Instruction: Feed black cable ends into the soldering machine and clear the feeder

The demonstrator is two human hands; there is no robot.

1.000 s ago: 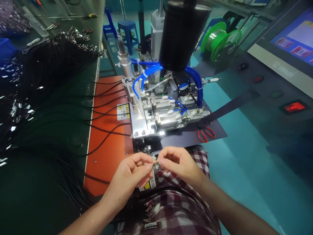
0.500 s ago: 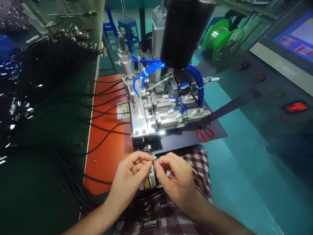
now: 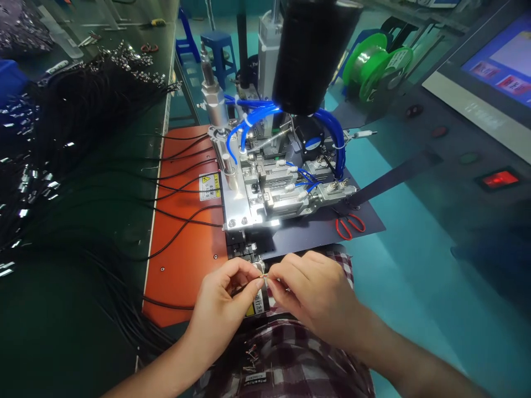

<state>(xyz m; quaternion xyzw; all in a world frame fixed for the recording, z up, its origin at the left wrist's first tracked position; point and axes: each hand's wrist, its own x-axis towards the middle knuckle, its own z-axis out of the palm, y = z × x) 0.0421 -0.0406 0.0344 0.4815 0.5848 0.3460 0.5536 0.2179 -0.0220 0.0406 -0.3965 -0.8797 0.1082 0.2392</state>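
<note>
My left hand (image 3: 226, 296) pinches the thin wires at a cable's end, thumb against forefinger, in front of the machine (image 3: 286, 188). Close against it, my right hand (image 3: 311, 284) is closed at the tips on the same small wire ends (image 3: 264, 276), which are mostly hidden by the fingers. A black cable (image 3: 168, 304) runs over the orange plate (image 3: 178, 276) toward my left hand. Below the hands is a label with a yellow patch (image 3: 259, 301), partly covered. Several black cables lie across the orange plate into the machine's left side.
Bundles of black cables (image 3: 95, 105) with shiny ends cover the dark table at the left. Red-handled scissors (image 3: 350, 225) lie on the grey plate right of the machine. A green spool (image 3: 367, 66) and a control panel (image 3: 477, 121) stand at the right. Small metal bits (image 3: 251, 356) rest on the checkered cloth.
My right hand has turned and risen slightly, its fingers more curled. My left hand has shifted a little to the right. The coloured wires between them show less now.
</note>
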